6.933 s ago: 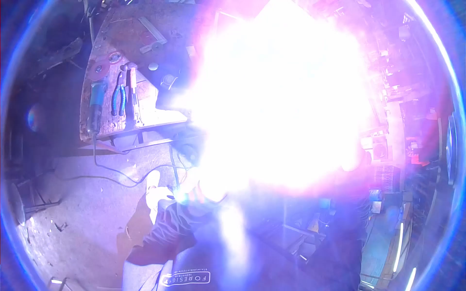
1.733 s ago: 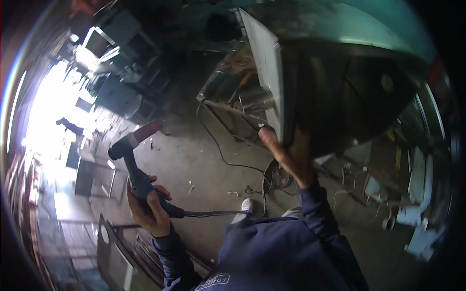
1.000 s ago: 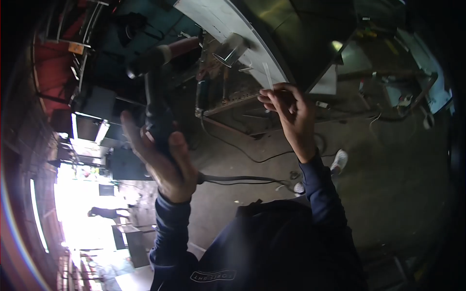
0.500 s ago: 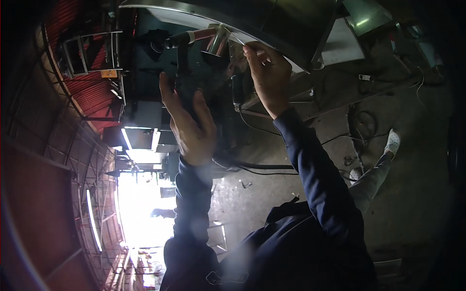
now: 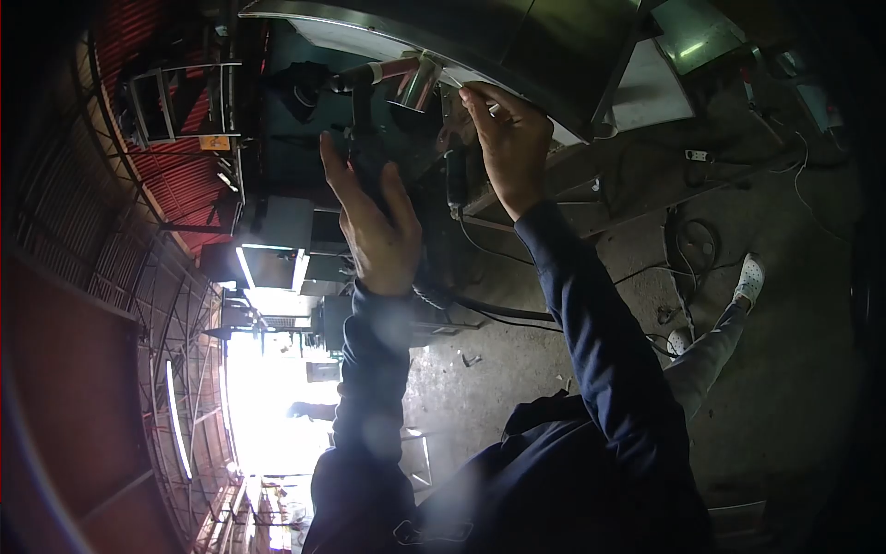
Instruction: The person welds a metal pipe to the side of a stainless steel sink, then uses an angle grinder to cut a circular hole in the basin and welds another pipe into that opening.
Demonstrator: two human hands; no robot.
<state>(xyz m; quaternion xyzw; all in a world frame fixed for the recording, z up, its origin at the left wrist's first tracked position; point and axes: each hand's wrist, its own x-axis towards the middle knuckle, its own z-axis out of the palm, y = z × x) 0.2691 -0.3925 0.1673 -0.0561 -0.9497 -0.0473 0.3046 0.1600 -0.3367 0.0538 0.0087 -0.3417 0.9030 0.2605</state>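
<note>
My left hand [image 5: 378, 240] is closed loosely round the dark handle of a TIG welding torch [image 5: 363, 111], index finger and thumb on either side of it. The torch's reddish nozzle points to a short shiny metal tube [image 5: 420, 85] at the edge of a sheet-metal workpiece [image 5: 517, 42]. Between thumb and forefinger, my right hand [image 5: 512, 143] pinches a thin rod [image 5: 452, 80] whose far end lies close to the tube. My right hand is against or very near the workpiece's edge; contact cannot be made out.
A dark corded power tool [image 5: 456, 175] stands below the tube, between my hands. A thick cable [image 5: 498, 312] runs from my left hand to the right. Coiled cables [image 5: 697, 245] and a white socket strip [image 5: 697, 156] lie on the floor side, near white shoes [image 5: 752, 280].
The whole view has shifted slightly, moving the workpiece and torch a little right and down. Both hands keep their grips, and the rod stays by the tube.
</note>
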